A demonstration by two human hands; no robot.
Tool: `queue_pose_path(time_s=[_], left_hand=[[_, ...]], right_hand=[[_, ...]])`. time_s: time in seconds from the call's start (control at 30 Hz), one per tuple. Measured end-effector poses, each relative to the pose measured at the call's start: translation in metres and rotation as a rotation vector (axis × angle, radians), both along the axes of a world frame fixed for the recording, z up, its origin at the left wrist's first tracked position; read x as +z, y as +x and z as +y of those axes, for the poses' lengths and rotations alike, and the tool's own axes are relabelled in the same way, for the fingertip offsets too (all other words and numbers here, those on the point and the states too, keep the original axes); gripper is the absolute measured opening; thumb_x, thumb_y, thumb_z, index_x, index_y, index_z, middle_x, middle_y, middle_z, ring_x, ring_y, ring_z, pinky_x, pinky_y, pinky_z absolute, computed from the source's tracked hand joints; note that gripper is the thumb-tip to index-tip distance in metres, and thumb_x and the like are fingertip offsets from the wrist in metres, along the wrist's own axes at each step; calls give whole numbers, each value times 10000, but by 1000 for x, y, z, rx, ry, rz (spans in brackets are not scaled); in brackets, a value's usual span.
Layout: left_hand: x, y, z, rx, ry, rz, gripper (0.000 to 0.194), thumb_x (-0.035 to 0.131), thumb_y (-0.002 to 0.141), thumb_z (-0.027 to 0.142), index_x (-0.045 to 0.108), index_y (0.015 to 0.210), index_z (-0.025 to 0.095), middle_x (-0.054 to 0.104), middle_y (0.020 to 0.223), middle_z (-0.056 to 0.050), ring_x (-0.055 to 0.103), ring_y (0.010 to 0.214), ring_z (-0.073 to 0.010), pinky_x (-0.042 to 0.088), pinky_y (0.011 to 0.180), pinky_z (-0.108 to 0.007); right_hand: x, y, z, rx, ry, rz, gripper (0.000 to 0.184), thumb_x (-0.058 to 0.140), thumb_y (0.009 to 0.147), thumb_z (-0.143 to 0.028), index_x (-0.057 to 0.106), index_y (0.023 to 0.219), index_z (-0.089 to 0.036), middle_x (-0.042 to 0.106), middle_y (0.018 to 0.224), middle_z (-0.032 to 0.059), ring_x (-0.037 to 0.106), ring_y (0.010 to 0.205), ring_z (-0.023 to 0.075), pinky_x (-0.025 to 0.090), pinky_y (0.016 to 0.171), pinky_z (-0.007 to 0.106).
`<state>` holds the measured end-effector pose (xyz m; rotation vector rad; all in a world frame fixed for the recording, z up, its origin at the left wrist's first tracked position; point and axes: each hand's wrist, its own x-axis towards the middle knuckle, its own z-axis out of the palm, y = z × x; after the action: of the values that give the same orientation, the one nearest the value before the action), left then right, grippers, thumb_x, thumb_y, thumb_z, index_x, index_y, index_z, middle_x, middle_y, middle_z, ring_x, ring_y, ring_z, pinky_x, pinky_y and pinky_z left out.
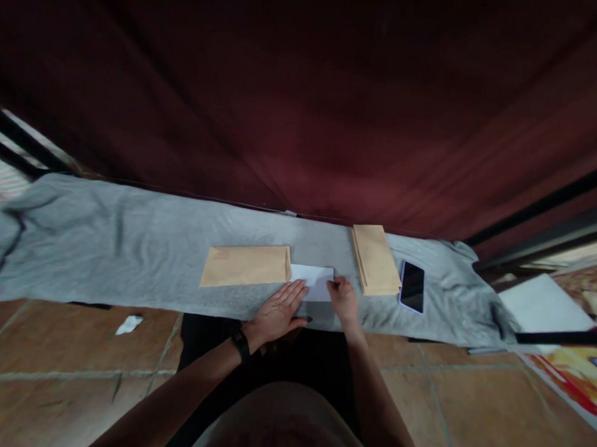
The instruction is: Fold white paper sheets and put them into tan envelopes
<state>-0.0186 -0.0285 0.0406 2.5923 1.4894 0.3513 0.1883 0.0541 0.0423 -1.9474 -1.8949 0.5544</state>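
A white sheet of paper [318, 278], which looks folded, lies on the grey cloth in front of me. My left hand [278, 309] rests flat on its left edge, fingers stretched out and thumb apart. At the right edge of the paper, my right hand [343, 298] has its fingers closed in a pinch on it. Just left of the paper lies a brown envelope [246, 266], its flap end towards the sheet. A stack of brown envelopes [376, 261] sits to the right of my right hand.
A phone [412, 287] in a pale purple case lies beside the envelope stack. The grey cloth [142, 248] covers a long, narrow surface against a dark red panel [304, 117]. A white scrap [129, 325] is on the tiled floor [72, 345]. White sheets [547, 304] are at the far right.
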Motion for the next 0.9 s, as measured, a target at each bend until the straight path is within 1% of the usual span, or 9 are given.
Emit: queue_pose_path(time_s=[0.1,0.2,0.37,0.47,0.57,0.63,0.7,0.77,0.9], left_hand=[[-3,7,1,27,22,-13,763,400,979,602,242,1562,134,306,1610,-160,234,1509,-260,221,1234,-442],[-5,24,6,68,47,-41,700,378,1008,534,262,1552,110,326,1599,-172,260,1500,-261,264,1221,-442],[-8,63,26,131,102,-82,584,326,1037,397,303,1529,84,355,1586,-172,279,1493,-264,316,1196,-450],[-14,77,36,170,105,-64,556,328,1031,342,346,1500,44,362,1575,-200,286,1489,-281,320,1192,-465],[-21,79,40,156,109,-40,571,376,1010,303,330,1507,24,349,1573,-228,277,1491,-294,297,1199,-479],[-25,76,42,122,118,-28,596,386,992,245,264,1545,60,336,1585,-211,286,1490,-271,283,1204,-478],[-27,73,44,118,128,-14,629,368,977,189,191,1575,99,324,1597,-187,297,1486,-249,285,1202,-476],[-27,72,47,152,129,6,643,355,972,171,165,1582,102,311,1605,-177,279,1493,-246,284,1202,-475],[-26,71,50,213,109,48,603,330,970,172,246,1557,58,326,1599,-178,249,1504,-250,265,1214,-461]], right_hand=[[0,9,1,-18,-7,9,191,561,922,-300,697,1001,-191,744,885,68,704,867,200,491,757,268],[1,20,0,-52,-24,-3,171,571,925,-303,695,985,-202,746,859,60,712,852,203,489,735,268],[5,33,-6,-104,-54,-52,183,565,951,-338,668,1013,-200,741,908,73,712,873,213,490,739,274],[6,28,-11,-112,28,-121,218,528,975,-324,643,1090,-180,719,1017,108,690,969,227,503,833,312],[2,13,-17,19,229,-100,350,424,1019,-316,597,1258,-129,656,1228,171,610,1166,253,473,990,390],[-3,0,-21,193,308,-56,432,352,1043,-329,536,1378,-126,589,1375,162,528,1295,240,420,1081,408],[-8,-9,-24,313,324,-58,476,311,1057,-335,464,1461,-136,520,1473,133,441,1389,223,355,1147,420],[-14,-12,-25,341,315,-99,495,294,1062,-337,421,1497,-137,482,1511,121,389,1431,217,307,1179,433],[-22,-4,-25,301,311,-199,500,320,1057,-350,413,1506,-151,466,1524,115,382,1438,224,303,1177,435]])
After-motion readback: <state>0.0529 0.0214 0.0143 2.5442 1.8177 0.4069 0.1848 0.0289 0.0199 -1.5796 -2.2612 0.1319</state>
